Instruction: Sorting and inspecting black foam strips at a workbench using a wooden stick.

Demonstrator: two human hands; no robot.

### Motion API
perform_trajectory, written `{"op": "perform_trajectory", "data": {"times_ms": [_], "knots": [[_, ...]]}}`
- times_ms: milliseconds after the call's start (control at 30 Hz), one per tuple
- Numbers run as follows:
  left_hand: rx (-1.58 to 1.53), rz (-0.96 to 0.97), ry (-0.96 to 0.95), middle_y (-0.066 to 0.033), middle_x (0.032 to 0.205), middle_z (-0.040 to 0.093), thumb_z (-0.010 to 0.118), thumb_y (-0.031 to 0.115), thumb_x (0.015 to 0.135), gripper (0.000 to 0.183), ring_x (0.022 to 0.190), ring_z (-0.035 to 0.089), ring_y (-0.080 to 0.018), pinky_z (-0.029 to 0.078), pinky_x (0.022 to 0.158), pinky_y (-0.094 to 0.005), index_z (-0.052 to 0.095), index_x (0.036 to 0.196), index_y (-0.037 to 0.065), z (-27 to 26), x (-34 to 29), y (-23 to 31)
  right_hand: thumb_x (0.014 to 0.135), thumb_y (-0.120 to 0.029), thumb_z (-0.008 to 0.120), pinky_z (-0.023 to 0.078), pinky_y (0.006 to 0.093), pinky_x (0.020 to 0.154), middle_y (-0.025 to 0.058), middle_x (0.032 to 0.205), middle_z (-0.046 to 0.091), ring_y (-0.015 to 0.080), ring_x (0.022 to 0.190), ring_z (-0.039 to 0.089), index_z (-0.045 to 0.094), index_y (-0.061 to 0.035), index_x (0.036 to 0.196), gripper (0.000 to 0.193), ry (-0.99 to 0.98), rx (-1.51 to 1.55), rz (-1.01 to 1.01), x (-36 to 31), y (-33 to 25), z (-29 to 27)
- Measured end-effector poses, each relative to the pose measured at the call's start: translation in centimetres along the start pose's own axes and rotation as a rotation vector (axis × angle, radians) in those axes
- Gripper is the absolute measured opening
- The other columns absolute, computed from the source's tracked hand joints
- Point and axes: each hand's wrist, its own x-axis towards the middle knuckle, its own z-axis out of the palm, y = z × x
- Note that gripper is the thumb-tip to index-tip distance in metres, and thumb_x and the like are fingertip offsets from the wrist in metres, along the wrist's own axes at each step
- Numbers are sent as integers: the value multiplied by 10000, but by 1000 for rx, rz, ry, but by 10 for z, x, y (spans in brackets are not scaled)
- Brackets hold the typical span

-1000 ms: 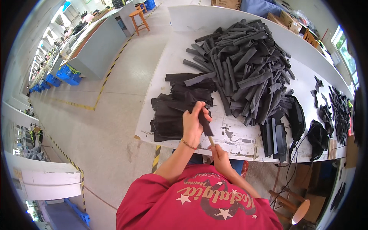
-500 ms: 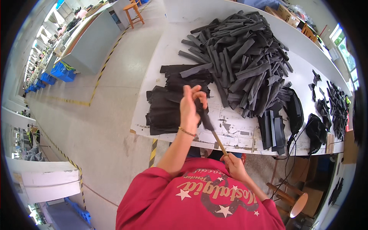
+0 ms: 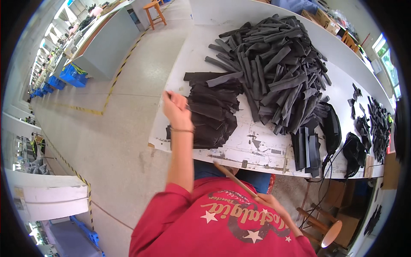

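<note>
My left hand [image 3: 176, 110] is raised at the left edge of a stack of flat black fabric pieces [image 3: 214, 124], its fingers curled closed. Dark cloth lies directly behind the fingers, so what they hold, if anything, cannot be made out. In front of my red shirt, my right hand [image 3: 269, 201] grips a thin wooden stick [image 3: 233, 177]. The stick slants up to the left and its far end is bare, just off the table's front edge. A large heap of dark grey fabric tubes [image 3: 278, 68] lies beyond the stack, to the right.
On the white table [image 3: 261, 143], grey strips [image 3: 306, 147] and two black bundles [image 3: 330, 128] with cords lie at the right. More dark scraps [image 3: 377, 128] are farther right. A raised white rim backs the table. A wooden stool [image 3: 329, 233] stands below at the right.
My left hand has moved left, away from the stick. The black fabric tube is off the stick's end. My right hand has drawn the stick down and back toward my body.
</note>
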Motion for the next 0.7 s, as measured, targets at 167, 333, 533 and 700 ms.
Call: {"op": "perform_trajectory", "data": {"times_ms": [167,333,533,700], "knots": [[-90,-353,-13,23,575,374,453,377,971,327,459,324,-82,260,413,-229,494,806,97,57,-34,-19,850,-138,668,312,241,483,-37,581,366,45,535,354,581,-29,1062,254,510,98,-96,48,-78,-26],[-91,-587,97,-13,653,440,504,351,952,287,524,420,-126,377,475,-259,462,835,93,52,-81,-69,809,-82,696,316,231,471,-17,558,391,53,520,371,595,-56,1067,278,767,-58,-465,148,-129,-28],[327,-527,-111,-85,837,562,556,323,927,307,756,555,-177,461,603,-312,494,1021,38,33,-74,-60,831,-50,664,371,223,528,25,622,528,66,577,442,638,-22,938,114,713,91,-584,158,-119,-40],[937,-285,-1118,-149,1182,542,679,245,829,463,1016,573,-185,445,874,-290,516,1193,11,48,-80,-35,793,1,658,372,239,580,52,781,527,130,673,477,607,24,834,70,684,-194,-604,141,-135,-62]]}}
